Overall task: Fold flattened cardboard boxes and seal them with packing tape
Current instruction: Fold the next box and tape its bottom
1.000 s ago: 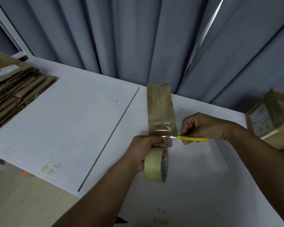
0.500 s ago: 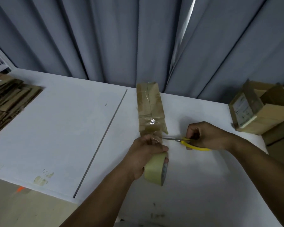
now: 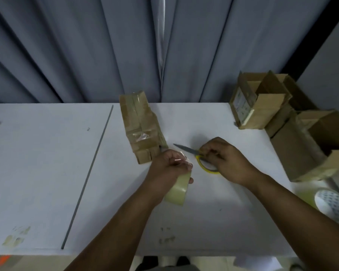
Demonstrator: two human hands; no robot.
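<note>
Left: open tabletop (image 3: 43, 163), passable.
Centre: taped box (image 3: 140, 128) stands in the way.
Right: open cartons (image 3: 262, 114) crowd the edge.
Rear: curtain (image 3: 86, 45).

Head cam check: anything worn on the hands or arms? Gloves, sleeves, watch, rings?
Nothing visible. Left hand and right hand are ungloved, with no rings that I can make out. Left forearm and right forearm are bare to the frame edge: no sleeves, watch or wristband.

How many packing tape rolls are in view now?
2. One tape roll is held by the left hand mid-table; a second roll lies at the frame's right edge, partly cut off. Others could be hidden inside the open boxes.
</note>
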